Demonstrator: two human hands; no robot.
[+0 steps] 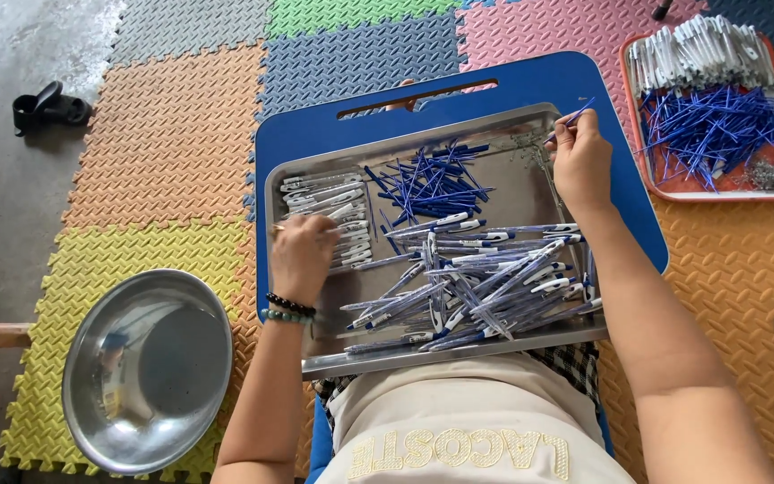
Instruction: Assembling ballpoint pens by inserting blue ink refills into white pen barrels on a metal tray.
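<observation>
The right hand [581, 159] pinches a blue refill [573, 115] at the far right corner of the metal tray [530, 193]; its long axis slants, tip up and right. The left hand [302, 255] closes on a white pen barrel [315, 231], lying crosswise, by the barrel stack [329, 211]. The thin refill could slip and drop among the finished pens [485, 282], since only fingertips grip it.

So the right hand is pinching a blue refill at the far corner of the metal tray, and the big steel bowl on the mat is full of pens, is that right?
Not quite. The head view shows the steel bowl holds no pens. The rest stands: the right hand pinches a blue refill at the far corner of the metal tray.
</observation>
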